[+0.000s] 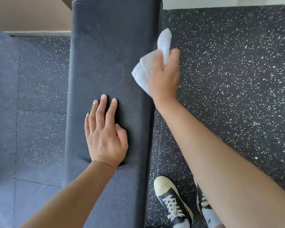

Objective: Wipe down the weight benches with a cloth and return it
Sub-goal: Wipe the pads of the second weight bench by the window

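Left hand (105,134) flat on bench (112,55), right hand (164,74) gripping white cloth (145,71).

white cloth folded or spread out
Bunched, not spread: the white cloth hangs crumpled from the right hand, beside the dark padded bench.

A single wide-angle head view looks steeply down from above, close over the dark padded bench (109,63) that runs away up the frame's middle, with both forearms reaching in from the lower edge and the speckled floor (237,79) and shoes (173,203) below, sharing with no second camera
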Demonstrator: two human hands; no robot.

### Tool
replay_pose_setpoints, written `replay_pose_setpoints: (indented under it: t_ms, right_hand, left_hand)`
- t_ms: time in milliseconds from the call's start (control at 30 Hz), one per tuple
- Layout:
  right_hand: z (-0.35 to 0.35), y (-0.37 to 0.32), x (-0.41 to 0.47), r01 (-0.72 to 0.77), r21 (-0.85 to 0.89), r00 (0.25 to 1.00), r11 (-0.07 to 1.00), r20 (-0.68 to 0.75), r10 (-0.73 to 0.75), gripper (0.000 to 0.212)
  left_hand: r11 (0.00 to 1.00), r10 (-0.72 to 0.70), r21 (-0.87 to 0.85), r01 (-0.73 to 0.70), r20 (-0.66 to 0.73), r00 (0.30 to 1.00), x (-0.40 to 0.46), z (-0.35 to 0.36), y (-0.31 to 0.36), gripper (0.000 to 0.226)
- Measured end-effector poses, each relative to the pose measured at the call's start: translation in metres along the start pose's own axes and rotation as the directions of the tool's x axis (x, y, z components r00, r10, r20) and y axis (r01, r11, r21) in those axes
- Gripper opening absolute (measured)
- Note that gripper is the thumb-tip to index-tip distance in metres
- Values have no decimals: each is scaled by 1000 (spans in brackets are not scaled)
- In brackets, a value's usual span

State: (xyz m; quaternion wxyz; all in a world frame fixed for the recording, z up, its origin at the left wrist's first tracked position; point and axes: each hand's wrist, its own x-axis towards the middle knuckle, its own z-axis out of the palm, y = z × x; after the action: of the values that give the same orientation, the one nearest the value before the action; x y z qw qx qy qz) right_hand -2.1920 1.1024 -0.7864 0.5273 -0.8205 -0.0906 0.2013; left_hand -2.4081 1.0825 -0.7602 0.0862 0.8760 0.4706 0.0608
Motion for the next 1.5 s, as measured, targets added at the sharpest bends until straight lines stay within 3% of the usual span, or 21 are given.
replay_pose_setpoints:
  t_ms: [200,333,600,867,1000,1133,1300,1500]
  right_hand:
    - [-39,35,-99,52,-24,991,998,126,-49,23]
    - [-47,33,-93,93,-40,973,995,217,-82,21]
    - [-2,-5,-1,18,-12,1000,1000,20,-18,27]
    - [-40,40,-126,24,-17,998,1000,51,-24,25]
    - [-71,60,-192,10,-1,988,1000,155,-10,23]
    - [-70,48,-168,-5,-36,981,999,195,12,24]
    - [-38,19,-101,-32,-36,997,999,71,35,26]
    - [-54,48,-158,54,-72,995,996,82,-48,24]
  left_hand:
    - [1000,-16,18,16,23,1000,0,-5,3,73]
    - [999,-22,25,22,19,1000,0,-5,3,72]
    - [1000,-7,-3,7,0,1000,-1,-2,2,71]
    - [999,19,-30,-20,-39,999,-2,0,-1,70]
    - [998,25,-59,-28,-64,998,-4,1,-3,69]
    - [997,19,-80,-24,-66,998,-5,-1,0,67]
    - [990,24,-137,-32,-63,998,-7,-6,0,64]
    - [984,-50,-174,26,-132,990,-17,-7,-1,57]
